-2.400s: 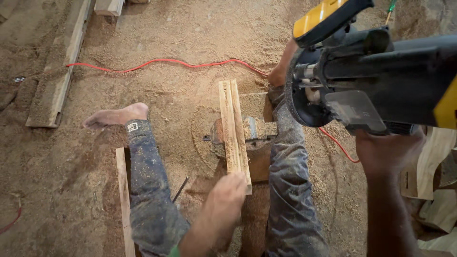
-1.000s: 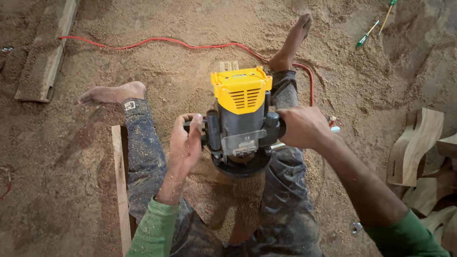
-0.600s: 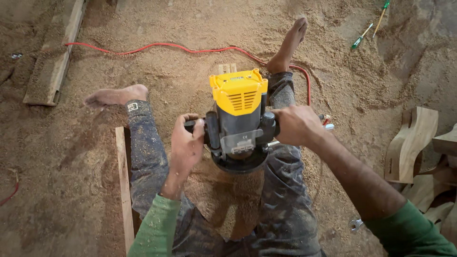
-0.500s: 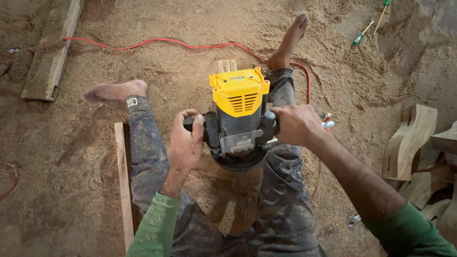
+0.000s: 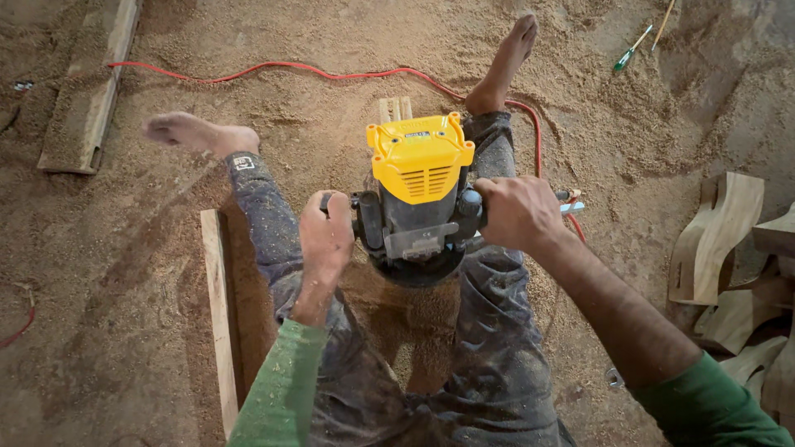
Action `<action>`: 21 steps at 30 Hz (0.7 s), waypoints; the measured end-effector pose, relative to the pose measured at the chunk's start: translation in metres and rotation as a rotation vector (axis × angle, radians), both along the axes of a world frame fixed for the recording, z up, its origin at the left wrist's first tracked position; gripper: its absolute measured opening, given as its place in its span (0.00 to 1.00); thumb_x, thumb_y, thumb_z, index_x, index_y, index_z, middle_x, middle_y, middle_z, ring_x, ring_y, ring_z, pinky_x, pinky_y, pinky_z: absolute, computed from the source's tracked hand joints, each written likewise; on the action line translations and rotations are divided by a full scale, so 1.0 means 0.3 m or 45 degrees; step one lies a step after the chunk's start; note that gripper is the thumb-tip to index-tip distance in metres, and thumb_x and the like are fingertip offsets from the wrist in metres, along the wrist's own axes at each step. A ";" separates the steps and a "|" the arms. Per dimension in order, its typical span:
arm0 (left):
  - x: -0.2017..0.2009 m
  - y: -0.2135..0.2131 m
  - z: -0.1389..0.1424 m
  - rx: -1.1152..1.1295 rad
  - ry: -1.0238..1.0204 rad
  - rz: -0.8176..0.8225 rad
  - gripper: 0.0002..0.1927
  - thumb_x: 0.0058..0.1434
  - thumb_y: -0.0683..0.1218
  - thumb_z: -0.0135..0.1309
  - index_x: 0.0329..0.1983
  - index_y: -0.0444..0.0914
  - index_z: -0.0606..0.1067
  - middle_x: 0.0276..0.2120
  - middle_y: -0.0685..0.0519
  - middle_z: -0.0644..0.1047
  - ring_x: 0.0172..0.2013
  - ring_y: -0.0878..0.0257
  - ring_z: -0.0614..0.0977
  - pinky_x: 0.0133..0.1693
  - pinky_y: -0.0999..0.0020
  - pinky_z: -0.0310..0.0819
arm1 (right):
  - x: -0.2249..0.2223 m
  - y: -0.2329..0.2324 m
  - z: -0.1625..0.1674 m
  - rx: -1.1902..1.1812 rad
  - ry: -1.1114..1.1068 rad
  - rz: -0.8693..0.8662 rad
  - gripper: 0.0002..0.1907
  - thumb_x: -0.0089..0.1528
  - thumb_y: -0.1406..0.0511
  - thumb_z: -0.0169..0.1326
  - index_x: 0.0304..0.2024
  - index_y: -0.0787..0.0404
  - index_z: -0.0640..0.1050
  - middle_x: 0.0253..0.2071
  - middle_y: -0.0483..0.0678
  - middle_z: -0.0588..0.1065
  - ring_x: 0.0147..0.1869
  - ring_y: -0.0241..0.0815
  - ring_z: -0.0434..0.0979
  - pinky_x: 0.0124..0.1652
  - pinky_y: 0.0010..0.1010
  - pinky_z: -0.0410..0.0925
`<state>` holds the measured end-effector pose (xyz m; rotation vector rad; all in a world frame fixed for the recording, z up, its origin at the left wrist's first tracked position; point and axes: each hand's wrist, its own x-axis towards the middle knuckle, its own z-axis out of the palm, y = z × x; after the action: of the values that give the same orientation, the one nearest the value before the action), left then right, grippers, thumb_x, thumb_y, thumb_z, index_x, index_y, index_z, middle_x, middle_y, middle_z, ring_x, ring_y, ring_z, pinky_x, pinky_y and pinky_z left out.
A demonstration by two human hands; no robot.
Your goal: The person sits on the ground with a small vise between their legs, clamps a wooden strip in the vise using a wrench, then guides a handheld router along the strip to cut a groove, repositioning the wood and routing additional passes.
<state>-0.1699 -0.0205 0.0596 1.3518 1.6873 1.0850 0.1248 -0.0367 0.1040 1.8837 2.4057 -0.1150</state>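
Head view showed the left hand and right hand each closed around a side handle of the yellow-topped router, which stood upright between the person's legs over a wood strip on sawdust.

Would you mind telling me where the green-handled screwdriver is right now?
In the head view the screwdriver lies on the sawdust floor at upper right, beyond the right foot and far from both hands on the router.

I see a woodworking shop: sawdust floor under my hands, a yellow router between them, curved wooden pieces stacked to my right.
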 end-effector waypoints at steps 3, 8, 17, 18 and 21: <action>0.006 0.013 -0.016 0.014 0.048 0.001 0.18 0.63 0.53 0.44 0.30 0.34 0.73 0.24 0.50 0.75 0.27 0.59 0.76 0.32 0.61 0.71 | 0.012 0.020 -0.031 -0.104 -0.063 -0.041 0.06 0.61 0.62 0.54 0.38 0.56 0.79 0.22 0.42 0.74 0.21 0.36 0.68 0.24 0.33 0.66; 0.008 0.041 -0.019 0.005 0.076 -0.001 0.19 0.65 0.53 0.45 0.30 0.32 0.73 0.24 0.46 0.75 0.26 0.55 0.75 0.32 0.56 0.71 | 0.024 0.048 -0.056 -0.040 -0.037 0.012 0.08 0.61 0.60 0.58 0.38 0.57 0.80 0.23 0.42 0.74 0.22 0.35 0.68 0.26 0.32 0.65; 0.023 0.080 -0.038 0.152 0.012 0.035 0.17 0.66 0.52 0.49 0.34 0.32 0.75 0.27 0.44 0.77 0.29 0.55 0.80 0.36 0.60 0.75 | 0.032 0.079 -0.083 0.105 -0.026 0.037 0.14 0.50 0.67 0.60 0.39 0.59 0.80 0.26 0.43 0.75 0.26 0.36 0.72 0.28 0.31 0.69; 0.021 0.083 -0.042 0.153 0.009 0.027 0.17 0.66 0.51 0.48 0.34 0.32 0.75 0.27 0.44 0.77 0.29 0.56 0.80 0.36 0.60 0.75 | 0.034 0.082 -0.087 0.123 -0.025 0.040 0.14 0.50 0.66 0.60 0.39 0.59 0.80 0.25 0.43 0.75 0.26 0.37 0.72 0.29 0.32 0.69; 0.018 0.092 -0.055 0.182 -0.003 0.018 0.16 0.66 0.51 0.48 0.35 0.32 0.75 0.27 0.44 0.78 0.29 0.56 0.80 0.35 0.60 0.75 | 0.035 0.092 -0.096 0.174 -0.029 0.057 0.14 0.49 0.67 0.60 0.39 0.58 0.81 0.25 0.44 0.75 0.26 0.38 0.73 0.31 0.34 0.70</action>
<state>-0.1646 0.0072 0.0431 1.4282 1.6465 1.2347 0.1354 -0.0090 0.0754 1.8724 2.4979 0.0751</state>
